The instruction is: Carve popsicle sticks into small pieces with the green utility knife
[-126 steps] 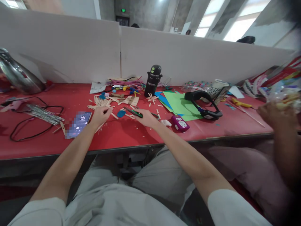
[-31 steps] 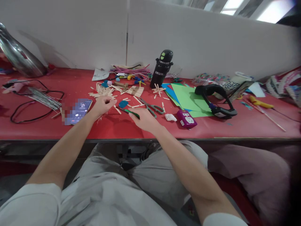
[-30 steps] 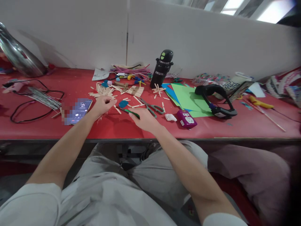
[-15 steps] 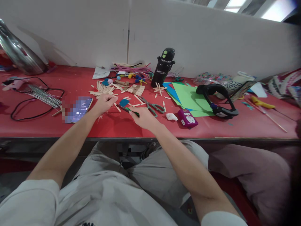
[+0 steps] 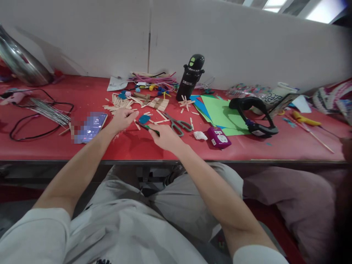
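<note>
Just beyond the right hand (image 5: 165, 136), its fingertips pinch a green-handled tool (image 5: 148, 128), whose long axis slants away leftward toward the left hand (image 5: 123, 119). That hand is curled beside a short wooden stick (image 5: 136, 125). I cannot tell whether it grips anything. Scissors (image 5: 178, 125) lie just right of the tool.

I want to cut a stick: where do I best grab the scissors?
By the grey handle loops, from the near right. The scissors lie flat, blades pointing far-left toward the sticks, loops at the near-right end, close to the right hand, which holds a green tool.
</note>
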